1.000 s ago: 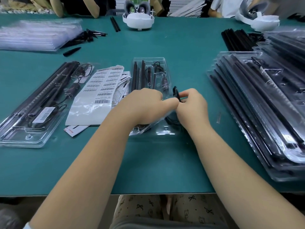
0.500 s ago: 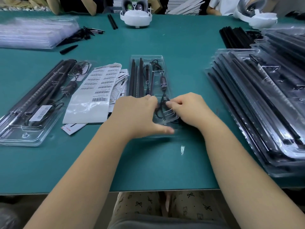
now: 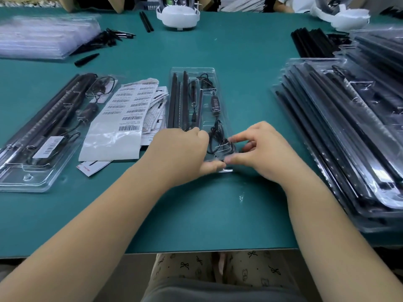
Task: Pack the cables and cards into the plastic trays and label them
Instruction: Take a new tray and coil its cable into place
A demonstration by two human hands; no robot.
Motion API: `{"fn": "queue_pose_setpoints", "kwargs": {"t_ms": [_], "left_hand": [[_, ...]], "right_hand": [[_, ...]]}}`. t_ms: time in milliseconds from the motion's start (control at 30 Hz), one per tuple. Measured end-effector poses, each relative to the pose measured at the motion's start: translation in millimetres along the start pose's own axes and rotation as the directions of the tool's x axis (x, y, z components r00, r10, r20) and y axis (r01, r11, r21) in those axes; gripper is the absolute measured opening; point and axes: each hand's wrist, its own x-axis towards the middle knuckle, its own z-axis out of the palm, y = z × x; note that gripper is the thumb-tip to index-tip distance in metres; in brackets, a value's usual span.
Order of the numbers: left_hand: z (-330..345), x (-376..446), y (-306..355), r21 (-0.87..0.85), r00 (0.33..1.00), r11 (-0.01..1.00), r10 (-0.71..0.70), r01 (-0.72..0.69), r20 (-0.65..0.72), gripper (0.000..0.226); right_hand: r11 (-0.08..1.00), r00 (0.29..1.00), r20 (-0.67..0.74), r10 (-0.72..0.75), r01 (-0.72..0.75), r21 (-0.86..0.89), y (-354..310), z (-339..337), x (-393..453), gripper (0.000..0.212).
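cable (image 3: 220,140) tucking is the step i judge in hand: my left hand (image 3: 181,153) curls over the tray (image 3: 193,71) near end, my right hand (image 3: 259,149) pinches its corner beside the coil. next i'd seat the loops flat, then label. tray's long axis runs straight away from both grips.
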Motion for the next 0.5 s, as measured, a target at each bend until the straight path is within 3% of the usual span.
{"fn": "queue_pose_setpoints", "kwargs": {"t_ms": [133,233,333,500], "left_hand": [[4,-4,-2,-0.054,0.997,0.999,-0.004,0.000,-0.075,0.070],[4,-5,-13,-0.099,0.997,0.995,-0.009,0.001,-0.078,0.081],[1,-9,-21,-0.220,0.995,0.975,-0.017,-0.006,-0.102,0.074],[-1,-8,-17,-0.258,0.999,0.966,-0.032,0.029,-0.008,0.071]], "right_hand": [[0.996,0.997,-0.075,0.028,-0.034,-0.080,-5,8,2,0.042],[0.997,0.992,-0.097,0.077,-0.080,-0.024,-8,14,0,0.043],[0.984,0.984,-0.080,0.156,-0.148,0.097,-8,12,0,0.031],[0.980,0.977,-0.095,0.190,-0.184,0.072,-10,12,-2,0.034]]}}
